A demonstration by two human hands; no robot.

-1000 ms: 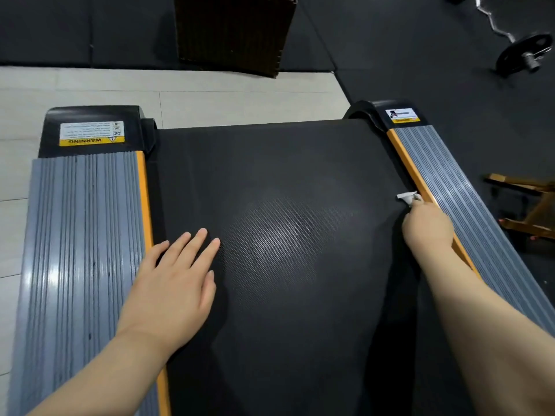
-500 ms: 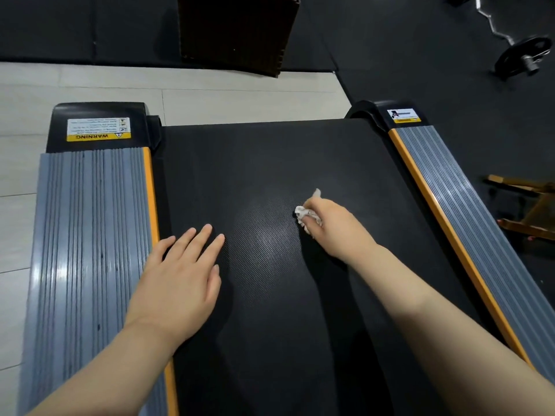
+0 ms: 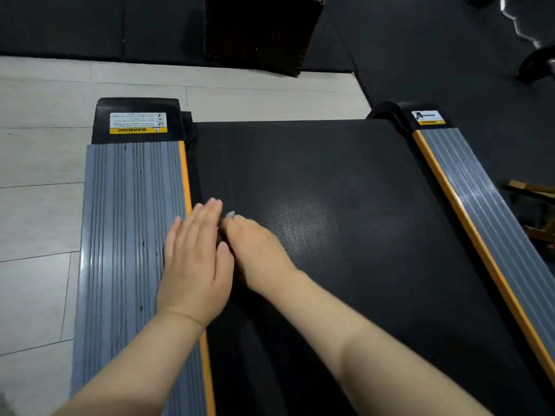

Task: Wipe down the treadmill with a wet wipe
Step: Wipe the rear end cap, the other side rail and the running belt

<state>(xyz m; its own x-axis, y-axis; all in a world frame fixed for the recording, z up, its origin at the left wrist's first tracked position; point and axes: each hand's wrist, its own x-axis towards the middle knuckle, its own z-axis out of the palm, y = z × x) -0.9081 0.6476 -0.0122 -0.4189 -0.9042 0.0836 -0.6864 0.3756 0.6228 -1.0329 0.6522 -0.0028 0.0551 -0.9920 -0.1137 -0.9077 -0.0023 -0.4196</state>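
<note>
Wipe: a small wad point(image 3: 230, 214) at the right hand's fingertips, on the belt point(image 3: 345, 181) near its 9 o'clock edge.
Right hand: point(image 3: 258, 253) curled, pinching the wipe, arm crossing from 5 o'clock.
Left hand: point(image 3: 195, 256) fingers straight, flat across the orange strip point(image 3: 184, 175), touching the right hand.
Axis: the belt runs 6 to 12 o'clock; unwiped length probably lies toward 12.

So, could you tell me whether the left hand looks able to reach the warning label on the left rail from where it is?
Probably yes: the left hand rests on the grey rail, and nothing lies between it and the warning label.
</note>
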